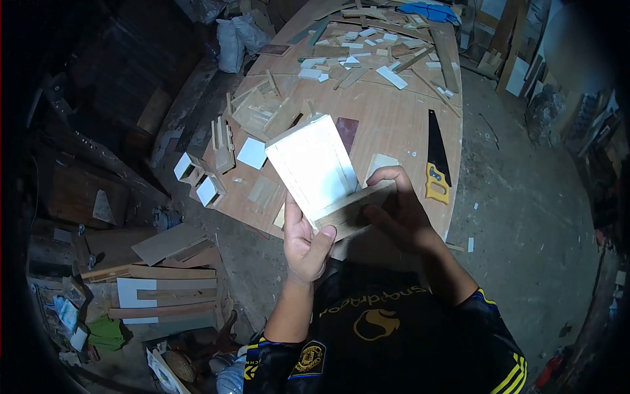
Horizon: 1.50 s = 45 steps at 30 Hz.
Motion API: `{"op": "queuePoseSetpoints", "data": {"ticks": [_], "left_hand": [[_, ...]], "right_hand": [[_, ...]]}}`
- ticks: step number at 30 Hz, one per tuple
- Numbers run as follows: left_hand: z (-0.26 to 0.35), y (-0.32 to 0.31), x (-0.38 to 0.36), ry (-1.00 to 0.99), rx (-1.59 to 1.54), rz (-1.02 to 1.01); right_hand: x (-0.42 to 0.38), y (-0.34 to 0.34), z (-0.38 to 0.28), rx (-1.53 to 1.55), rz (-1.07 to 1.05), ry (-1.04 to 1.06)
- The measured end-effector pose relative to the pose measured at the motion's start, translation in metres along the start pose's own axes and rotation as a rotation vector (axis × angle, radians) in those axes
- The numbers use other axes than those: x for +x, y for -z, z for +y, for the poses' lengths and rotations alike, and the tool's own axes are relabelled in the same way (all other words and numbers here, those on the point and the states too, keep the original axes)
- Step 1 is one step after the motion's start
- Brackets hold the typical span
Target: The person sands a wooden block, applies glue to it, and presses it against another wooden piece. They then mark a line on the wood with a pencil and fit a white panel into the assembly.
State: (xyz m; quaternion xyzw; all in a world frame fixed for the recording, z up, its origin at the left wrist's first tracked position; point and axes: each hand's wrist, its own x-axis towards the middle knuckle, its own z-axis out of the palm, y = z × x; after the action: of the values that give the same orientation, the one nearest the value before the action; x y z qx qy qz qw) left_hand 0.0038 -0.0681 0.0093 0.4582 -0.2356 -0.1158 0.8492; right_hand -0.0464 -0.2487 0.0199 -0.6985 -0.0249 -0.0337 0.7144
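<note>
A small wooden box with a bright white face [314,164] is held tilted in front of my chest. My left hand [307,246] grips its lower left corner, thumb on the wooden near side and fingers underneath. Along that near side runs a brown wooden strip [348,215]. My right hand [403,213] is curled round the strip's right end, with the index finger bent over the top edge and the thumb in front. Beneath the box, a worktable [387,131] carries a dark reddish plate [347,133] and a white square piece [252,153].
A handsaw [438,161] with a yellow handle lies at the table's right edge. Small wooden assemblies [224,144] stand on the left side. Wood offcuts [367,56] cover the far end, near a blue cloth [430,12]. Boards [167,295] lie at the lower left.
</note>
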Motion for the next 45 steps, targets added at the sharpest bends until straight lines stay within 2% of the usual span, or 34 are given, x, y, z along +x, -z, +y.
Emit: {"op": "queuePoseSetpoints", "data": {"ticks": [2, 4, 10, 17, 20, 36, 45], "left_hand": [[0.0, -0.001, 0.0, 0.002, 0.005, 0.005], [0.0, -0.002, -0.001, 0.006, 0.008, 0.01], [-0.001, -0.002, -0.002, 0.008, -0.031, -0.016], [0.0, -0.001, -0.006, 0.036, -0.041, 0.018], [0.0, 0.0, -0.007, 0.033, -0.036, 0.021], [0.0, -0.001, -0.006, 0.016, 0.028, 0.045], [-0.001, 0.001, -0.007, 0.025, -0.047, 0.026]], "right_hand": [[0.0, 0.0, 0.004, -0.003, -0.006, -0.043], [0.0, 0.0, 0.009, 0.006, 0.023, 0.03], [0.001, -0.001, 0.021, -0.002, 0.028, 0.071], [-0.001, -0.002, 0.007, -0.06, -0.013, 0.012], [-0.002, -0.006, 0.009, -0.069, 0.037, 0.072], [0.0, -0.007, 0.007, 0.05, -0.007, 0.084], [0.001, -0.007, 0.01, 0.058, -0.011, 0.084]]}}
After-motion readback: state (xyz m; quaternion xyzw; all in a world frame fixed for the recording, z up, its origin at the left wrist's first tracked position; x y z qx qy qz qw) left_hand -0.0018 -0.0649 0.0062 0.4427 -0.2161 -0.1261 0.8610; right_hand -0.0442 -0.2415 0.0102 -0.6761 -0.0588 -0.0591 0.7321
